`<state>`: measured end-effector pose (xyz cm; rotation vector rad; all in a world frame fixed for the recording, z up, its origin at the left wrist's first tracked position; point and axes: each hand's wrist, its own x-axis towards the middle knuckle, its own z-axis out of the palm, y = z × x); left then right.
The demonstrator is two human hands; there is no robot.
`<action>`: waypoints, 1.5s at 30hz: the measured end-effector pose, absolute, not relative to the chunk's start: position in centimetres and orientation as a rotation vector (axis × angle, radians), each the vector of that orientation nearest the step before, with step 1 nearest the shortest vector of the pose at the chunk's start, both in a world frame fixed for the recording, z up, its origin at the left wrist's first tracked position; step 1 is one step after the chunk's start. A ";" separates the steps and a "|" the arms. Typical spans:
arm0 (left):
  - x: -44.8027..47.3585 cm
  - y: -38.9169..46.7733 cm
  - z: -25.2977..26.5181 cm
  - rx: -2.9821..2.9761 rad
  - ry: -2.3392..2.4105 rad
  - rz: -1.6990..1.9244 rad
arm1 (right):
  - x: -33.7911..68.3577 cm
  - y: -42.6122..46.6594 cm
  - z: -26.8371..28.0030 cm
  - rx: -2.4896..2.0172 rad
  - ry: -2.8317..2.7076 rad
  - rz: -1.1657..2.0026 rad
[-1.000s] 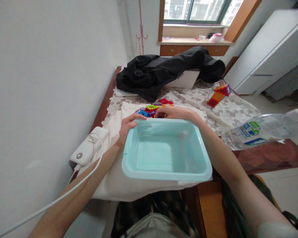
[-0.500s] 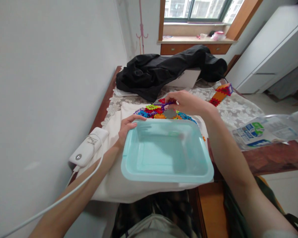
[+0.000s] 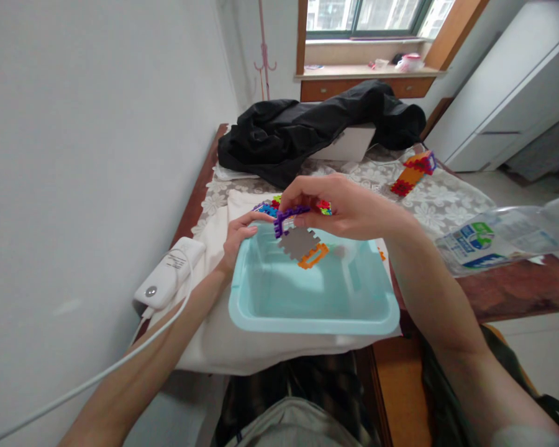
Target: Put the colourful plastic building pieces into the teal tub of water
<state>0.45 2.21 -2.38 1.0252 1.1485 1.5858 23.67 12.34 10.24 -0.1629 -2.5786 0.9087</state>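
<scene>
Three joined tiles (image 3: 299, 239) pinched in the right hand (image 3: 342, 208), left hand (image 3: 239, 239) gripping one tub (image 3: 307, 310).

My left hand (image 3: 239, 239) extends forward, fingers curled, thumb on top. My right hand (image 3: 342, 208) is raised, forearm angled inward, fingertips (image 3: 289, 202) pinched closed, pointing left.

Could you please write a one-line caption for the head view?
Right hand holds joined toy tiles over a pale blue tub; left hand grips its rim.
</scene>
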 end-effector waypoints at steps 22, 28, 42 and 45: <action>0.3 1.8 -1.1 1.170 1.245 1.563 | 21.2 12.8 6.2 0.061 -2.743 1.146; 0.3 1.9 -1.3 1.194 1.245 1.561 | 21.4 12.6 6.1 0.077 -2.748 1.127; 0.3 2.2 -1.4 1.206 1.248 1.573 | 21.6 12.4 5.9 0.115 -2.752 1.102; 0.3 2.1 -1.4 1.189 1.233 1.571 | 21.7 12.4 5.9 0.055 -2.663 0.996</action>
